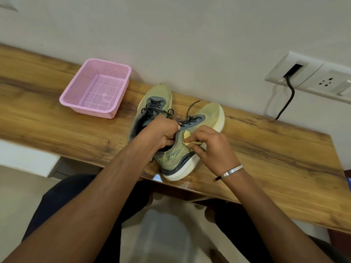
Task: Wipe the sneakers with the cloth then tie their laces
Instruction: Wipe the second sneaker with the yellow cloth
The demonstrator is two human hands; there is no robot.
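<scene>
**Desk:** What is in hand at the wooden table (266,158)?

**Me:** My left hand (161,132) grips the collar of the nearer sneaker (176,160), fingers curled over the rim into the opening, steadying it. My right hand (212,147) pinches the yellow cloth (188,138) between thumb and fingertips, pressed to the shoe's upper side wall just under the collar. That sneaker sits at the table's near edge, toe pointing to about one o'clock; the second sneaker (153,103) lies just beside it at eleven o'clock, toe toward the wall.

**Desk:** And the laces (190,115)?

**Me:** On both shoes they look loose, though a blur hides the detail. Tying comes later, by my reckoning; wiping is the step now.

**Desk:** How to do it well?

**Me:** Keep the collar hold firm so the shoe does not slide off the edge. Bunch more cloth under the fingers, sweep heel to toe, then take the white sole. Little of the cloth shows, so I judge it folded small. The pink basket (79,95) stands well apart at ten o'clock.
</scene>
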